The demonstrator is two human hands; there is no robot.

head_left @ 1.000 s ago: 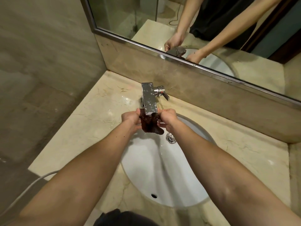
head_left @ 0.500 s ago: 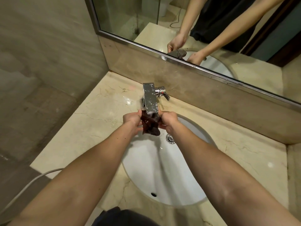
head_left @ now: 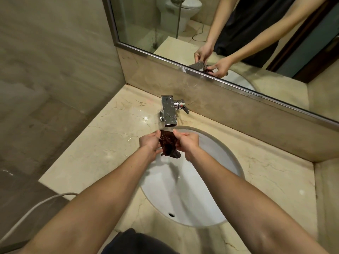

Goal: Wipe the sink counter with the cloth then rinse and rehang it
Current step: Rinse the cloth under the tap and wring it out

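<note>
Your left hand and right hand both grip the dark brown cloth between them, fingers closed and pinching its upper corners, thumbs on top. The cloth sits directly below the spout of the chrome faucet, above the far rim of the white sink basin. It is bunched and wet-looking, its long axis running roughly vertical: the upper edge is stretched between your two hands and faces the spout, while the lower end hangs down into the basin and curls toward your right. A blurred streak below the cloth suggests water falling into the basin, though the stream itself cannot be made out clearly. The faucet lever projects to the right of the faucet body. The beige marble counter shows wet sheen just left of the faucet. The mirror above the backsplash reflects both hands closed on the cloth.
</note>
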